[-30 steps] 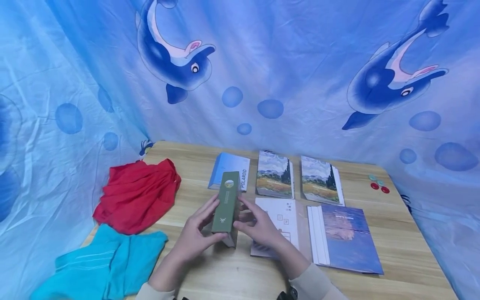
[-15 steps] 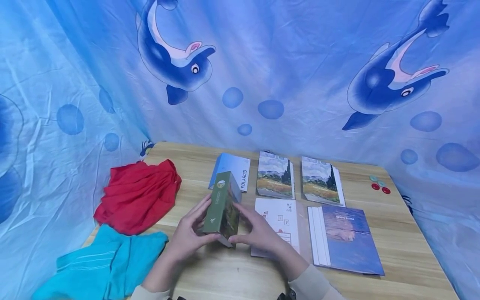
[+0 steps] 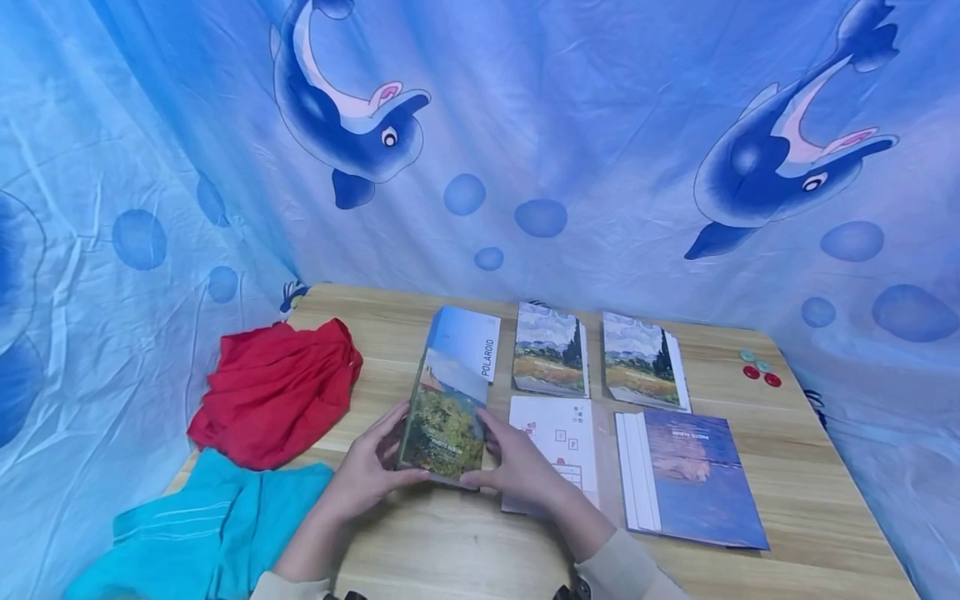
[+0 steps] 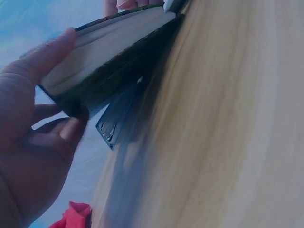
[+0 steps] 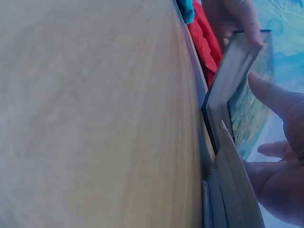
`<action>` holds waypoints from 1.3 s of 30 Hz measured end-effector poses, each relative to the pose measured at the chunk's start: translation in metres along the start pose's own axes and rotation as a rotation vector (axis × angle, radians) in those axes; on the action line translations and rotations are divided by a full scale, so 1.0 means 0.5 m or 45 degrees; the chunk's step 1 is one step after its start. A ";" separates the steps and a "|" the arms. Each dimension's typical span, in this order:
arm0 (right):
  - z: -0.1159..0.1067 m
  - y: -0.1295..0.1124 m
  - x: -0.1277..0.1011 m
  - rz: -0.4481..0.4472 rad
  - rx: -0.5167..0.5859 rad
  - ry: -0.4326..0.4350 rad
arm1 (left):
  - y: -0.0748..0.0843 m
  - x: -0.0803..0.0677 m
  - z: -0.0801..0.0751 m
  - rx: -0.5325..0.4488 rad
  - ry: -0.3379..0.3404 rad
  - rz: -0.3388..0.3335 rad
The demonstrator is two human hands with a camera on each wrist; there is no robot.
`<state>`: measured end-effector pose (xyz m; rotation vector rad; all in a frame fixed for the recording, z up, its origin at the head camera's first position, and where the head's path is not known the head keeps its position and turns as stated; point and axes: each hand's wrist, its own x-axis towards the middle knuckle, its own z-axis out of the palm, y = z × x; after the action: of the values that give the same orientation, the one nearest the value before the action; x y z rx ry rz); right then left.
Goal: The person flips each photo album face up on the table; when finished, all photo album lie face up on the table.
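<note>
**Tilted album could slip or snag on its neighbours**

The green photo album [image 3: 450, 425] is at the near centre of the worktop [image 3: 465, 550], left side raised. The left hand [image 3: 369, 460] grips its left side; the right hand [image 3: 525, 462] holds the right edge, thumb at the near corner. Neither grip reaches far across the cover, so uneven loosening would likely let the raised side drop hard or pinch fingertips beneath. Should the right fingertips slide into the page side, the cover could flap open. In the head view the far end overlaps the blue album [image 3: 472, 333]; contact is unclear, but lowering it there might shove that one askew. Drifting right risks catching the white album [image 3: 546, 418] just beside it.
</note>
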<state>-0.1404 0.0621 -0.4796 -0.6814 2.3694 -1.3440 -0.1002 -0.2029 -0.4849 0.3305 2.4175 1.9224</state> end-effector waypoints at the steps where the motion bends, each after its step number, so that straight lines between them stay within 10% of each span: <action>1: -0.001 0.000 0.000 0.014 -0.018 0.000 | 0.000 0.000 -0.001 0.037 0.003 -0.005; 22: -0.010 -0.008 -0.006 -0.007 -0.214 -0.002 | -0.017 -0.008 -0.002 0.472 -0.008 -0.148; 39: -0.013 -0.020 -0.023 -0.007 -0.292 -0.078 | -0.009 -0.014 -0.006 0.476 -0.041 -0.187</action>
<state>-0.1316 0.0689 -0.4672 -0.7797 2.4960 -1.0465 -0.0943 -0.2079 -0.4892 0.1835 2.6859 1.3934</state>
